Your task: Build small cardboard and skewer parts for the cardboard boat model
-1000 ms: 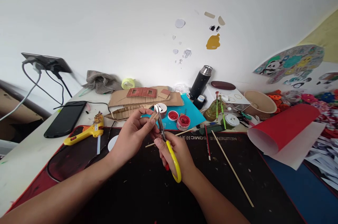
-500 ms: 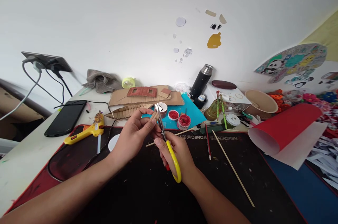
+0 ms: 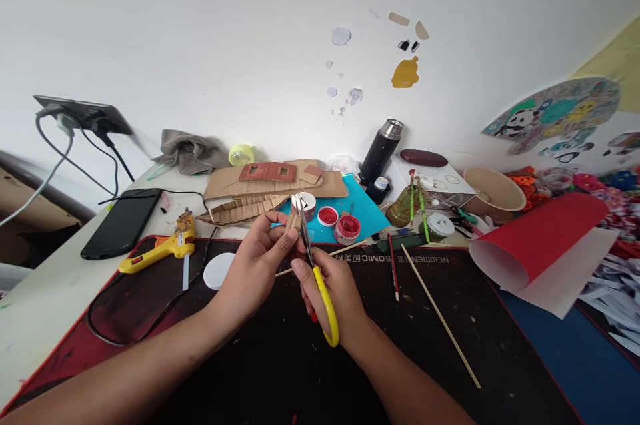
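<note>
Between the thumb and fingers of my left hand [image 3: 260, 255] is a small piece of brown cardboard [image 3: 293, 223]. My right hand [image 3: 337, 291] grips yellow-handled scissors [image 3: 327, 308], with the blades pointing up and away from me against the right side of the cardboard. How far the blades are apart is hard to make out. Both hands are above the black mat [image 3: 240, 371]. Just beyond them stand an open jar of red paint [image 3: 347, 229] and its red-smeared lid [image 3: 328, 216], on a blue sheet [image 3: 367, 211].
A yellow glue gun [image 3: 160, 255] and a phone [image 3: 121, 223] lie on the left. Behind are cardboard pieces [image 3: 225, 185] and a black flask [image 3: 381, 151]. A thin wooden stick [image 3: 440, 315], a red pencil-like stick [image 3: 393, 268] and a red paper roll [image 3: 545, 238] lie to the right.
The cardboard piece has turned slightly in my left fingers and shows more of its face. The scissors have shifted very slightly left. The camera view has moved a little.
</note>
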